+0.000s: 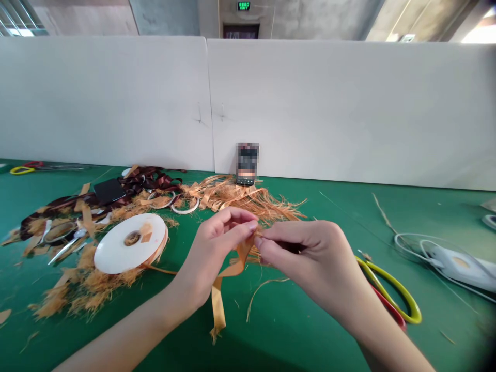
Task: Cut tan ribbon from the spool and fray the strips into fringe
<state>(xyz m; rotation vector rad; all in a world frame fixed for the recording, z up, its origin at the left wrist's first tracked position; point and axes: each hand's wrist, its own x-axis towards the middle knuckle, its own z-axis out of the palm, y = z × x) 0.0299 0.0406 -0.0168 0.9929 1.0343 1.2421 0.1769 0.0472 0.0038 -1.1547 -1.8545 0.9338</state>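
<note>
My left hand [215,248] and my right hand [306,250] meet at the middle of the view, and their fingertips pinch a length of orange satin ribbon [217,305]. Its loose end hangs down onto the green table mat [294,325], and a fold rises between my fingers. Behind my hands lies a heap of frayed orange ribbon fibres [236,196]. To the left of my left hand rests a white ribbon spool [116,253], lying flat, with an orange strand running from it towards my left wrist.
Yellow-handled scissors [391,284] lie right of my right hand, above a red handle [389,307]. White cables and a white device [457,263] sit further right. Dark brown ribbon [151,180], a black pad [109,190], and more scissors [23,169] lie at back left. A white partition [329,108] bounds the table's far edge.
</note>
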